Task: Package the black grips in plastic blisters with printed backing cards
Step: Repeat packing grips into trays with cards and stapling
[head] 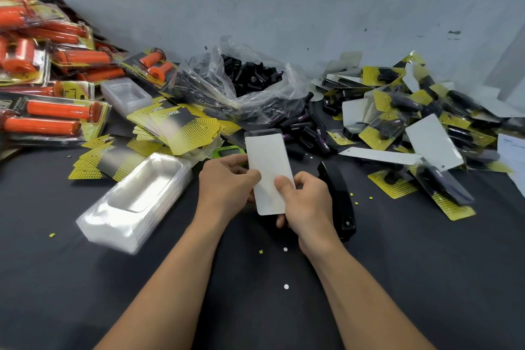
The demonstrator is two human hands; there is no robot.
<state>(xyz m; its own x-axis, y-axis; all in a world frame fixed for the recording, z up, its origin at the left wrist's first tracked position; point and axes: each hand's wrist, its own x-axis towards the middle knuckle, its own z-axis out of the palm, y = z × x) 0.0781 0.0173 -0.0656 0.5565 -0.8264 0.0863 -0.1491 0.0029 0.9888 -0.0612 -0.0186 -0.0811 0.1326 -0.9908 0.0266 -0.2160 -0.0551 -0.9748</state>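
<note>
- I am watching both hands holding one backing card [268,170] up above the worktop [255,307], in the middle of the scene.
- The card is showing me its plain white back. Its long side is running from near to far, with the far end leaning a little left.
- The left hand [227,187] is pinching the card's left edge, thumb on top and fingers curled under.
- The right hand [306,204] is pinching the right edge nearer the bottom, thumb on the white face.
- A dark edge is peeking out at the card's far end. I cannot tell if a grip is sitting behind it.
- I am guessing the pack is being closed and needs fixing next. The black stapler [338,202] is lying just right of the right hand, also pointing near to far, so that hand is the closer one.
- The black grips [306,133] are lying loose farther away, beside their plastic bag [241,77].
- The empty blisters [136,202] are sitting stacked to the near left, closer to the left hand.
</note>
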